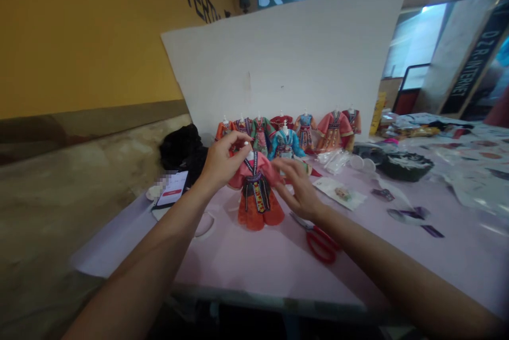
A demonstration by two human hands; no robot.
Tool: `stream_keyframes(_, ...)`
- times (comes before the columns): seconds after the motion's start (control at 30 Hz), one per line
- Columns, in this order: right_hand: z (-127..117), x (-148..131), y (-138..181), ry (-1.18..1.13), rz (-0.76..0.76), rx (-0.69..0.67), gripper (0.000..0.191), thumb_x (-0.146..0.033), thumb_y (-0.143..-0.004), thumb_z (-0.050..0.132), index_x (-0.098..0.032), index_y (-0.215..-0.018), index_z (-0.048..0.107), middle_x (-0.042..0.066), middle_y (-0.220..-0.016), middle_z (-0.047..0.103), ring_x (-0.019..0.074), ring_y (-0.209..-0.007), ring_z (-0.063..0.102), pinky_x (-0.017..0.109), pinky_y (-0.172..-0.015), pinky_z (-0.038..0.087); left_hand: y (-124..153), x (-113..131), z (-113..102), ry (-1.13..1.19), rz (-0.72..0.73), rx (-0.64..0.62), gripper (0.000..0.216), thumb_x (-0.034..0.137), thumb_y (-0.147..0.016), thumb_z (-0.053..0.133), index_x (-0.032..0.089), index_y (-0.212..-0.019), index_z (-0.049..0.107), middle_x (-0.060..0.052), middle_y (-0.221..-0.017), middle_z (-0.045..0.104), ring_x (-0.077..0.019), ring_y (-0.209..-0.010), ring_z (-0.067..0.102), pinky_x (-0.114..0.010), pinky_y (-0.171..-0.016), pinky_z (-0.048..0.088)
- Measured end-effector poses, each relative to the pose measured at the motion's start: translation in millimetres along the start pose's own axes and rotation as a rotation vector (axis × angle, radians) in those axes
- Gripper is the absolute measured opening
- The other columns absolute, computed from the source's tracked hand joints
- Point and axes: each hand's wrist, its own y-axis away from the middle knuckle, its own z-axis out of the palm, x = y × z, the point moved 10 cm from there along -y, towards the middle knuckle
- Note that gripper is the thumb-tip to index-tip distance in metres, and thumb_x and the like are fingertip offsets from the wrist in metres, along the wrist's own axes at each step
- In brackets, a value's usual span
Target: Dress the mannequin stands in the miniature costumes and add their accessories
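A small headless doll point(260, 191) in a pink top, dark patterned sash and orange skirt stands upright on the table before me. At its neck, the thumb and forefinger of my left hand point(225, 159) close around the white neck peg. My right hand point(300, 189) is at the doll's pink sleeve on the right, its slightly blurred fingers spread apart and touching the cloth. Red-handled scissors point(322, 244) lie beneath my right wrist, their blades pointing toward the doll.
Several dressed headless dolls point(305, 127) line the white board point(286, 59) at the back. A phone point(173, 190) and a ring-shaped item point(204, 225) lie left. To the right are a small packet point(341, 193), a dark bowl point(403, 167) and purple ribbon scraps point(432, 231).
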Motion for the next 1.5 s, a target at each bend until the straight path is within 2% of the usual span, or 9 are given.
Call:
stream_keyframes(0.1, 2, -8, 10, -0.019, -0.060, -0.054, 0.033, -0.025, -0.101, 0.054, -0.028, -0.135, 0.057, 0.012, -0.129, 0.063, 0.0288, -0.121, 0.060, 0.052, -0.103, 0.049, -3, -3, 0, 0.011, -0.013, -0.027, 0.014, 0.024, -0.086, 0.064, 0.021, -0.097, 0.072, -0.002, -0.092, 0.074, -0.0174, -0.087, 0.068, -0.033, -0.085, 0.053)
stream_keyframes(0.27, -16, 8, 13, 0.012, 0.053, 0.030, 0.040, -0.027, -0.101, 0.055, -0.027, -0.141, 0.053, 0.014, -0.134, 0.059, 0.0305, -0.126, 0.056, 0.052, -0.104, 0.048, -8, -23, -4, 0.119, -0.089, -0.009, 0.013, 0.025, -0.082, 0.067, 0.020, -0.093, 0.072, -0.003, -0.089, 0.074, -0.0171, -0.083, 0.068, -0.031, -0.078, 0.053)
stream_keyframes(0.53, 16, -6, -12, 0.019, 0.031, -0.044, 0.036, -0.033, -0.101, 0.056, -0.022, -0.135, 0.056, 0.015, -0.135, 0.061, 0.0289, -0.126, 0.056, 0.049, -0.106, 0.046, -11, -24, 1, 0.089, -0.087, -0.024, 0.017, 0.030, -0.082, 0.069, 0.020, -0.096, 0.073, -0.004, -0.091, 0.075, -0.0176, -0.081, 0.068, -0.031, -0.075, 0.054)
stream_keyframes(0.7, -33, 25, -42, 0.044, 0.118, 0.159, 0.024, -0.032, -0.101, 0.048, -0.023, -0.118, 0.062, 0.013, -0.118, 0.067, 0.0279, -0.114, 0.060, 0.048, -0.101, 0.048, -17, -30, -16, 0.064, -0.150, 0.014, 0.017, 0.028, -0.078, 0.071, 0.020, -0.092, 0.074, -0.002, -0.085, 0.074, -0.0175, -0.076, 0.068, -0.030, -0.072, 0.054)
stream_keyframes(0.8, -75, 63, -72, 0.099, 0.218, 0.297, 0.021, -0.033, -0.097, 0.051, -0.022, -0.110, 0.063, 0.012, -0.114, 0.068, 0.0260, -0.109, 0.062, 0.045, -0.098, 0.049, -28, -41, -34, 0.098, -0.169, 0.062, 0.018, 0.029, -0.075, 0.073, 0.019, -0.090, 0.074, -0.002, -0.081, 0.073, -0.0168, -0.073, 0.066, -0.029, -0.071, 0.054)
stream_keyframes(0.87, -86, 93, -92, 0.091, 0.316, 0.285, 0.023, -0.033, -0.094, 0.054, -0.022, -0.111, 0.063, 0.011, -0.112, 0.069, 0.0234, -0.100, 0.065, 0.040, -0.089, 0.053, -37, -52, -44, 0.103, -0.179, 0.091, 0.020, 0.031, -0.074, 0.073, 0.019, -0.089, 0.073, -0.002, -0.081, 0.073, -0.0164, -0.071, 0.065, -0.029, -0.070, 0.053)
stream_keyframes(1.1, -48, 150, -128, 0.229, 0.486, -0.084, 0.028, -0.036, -0.089, 0.063, -0.016, -0.106, 0.072, 0.013, -0.104, 0.073, 0.0247, -0.090, 0.065, 0.038, -0.082, 0.049, -67, -75, -82, -0.090, -0.194, 0.235, 0.018, 0.029, -0.075, 0.072, 0.021, -0.091, 0.074, -0.002, -0.082, 0.072, -0.0174, -0.073, 0.065, -0.030, -0.069, 0.053)
stream_keyframes(1.27, -34, 160, -134, 0.179, 0.497, -0.134, 0.019, -0.027, -0.089, 0.060, -0.015, -0.091, 0.075, 0.005, -0.080, 0.070, 0.0168, -0.072, 0.057, 0.031, -0.069, 0.041, -84, -100, -93, -0.174, -0.214, 0.272, 0.015, 0.021, -0.078, 0.069, 0.019, -0.093, 0.074, -0.003, -0.083, 0.073, -0.0171, -0.072, 0.065, -0.032, -0.072, 0.052)
stream_keyframes(1.5, -15, 180, -138, 0.148, 0.504, -0.207, 0.020, -0.029, -0.087, 0.065, -0.014, -0.076, 0.070, -0.001, -0.062, 0.052, 0.0110, -0.060, 0.042, 0.028, -0.060, 0.031, -107, -151, -98, -0.257, -0.271, 0.328, 0.025, 0.017, -0.084, 0.065, 0.009, -0.106, 0.074, -0.006, -0.091, 0.074, -0.0133, -0.075, 0.061, -0.026, -0.072, 0.049)
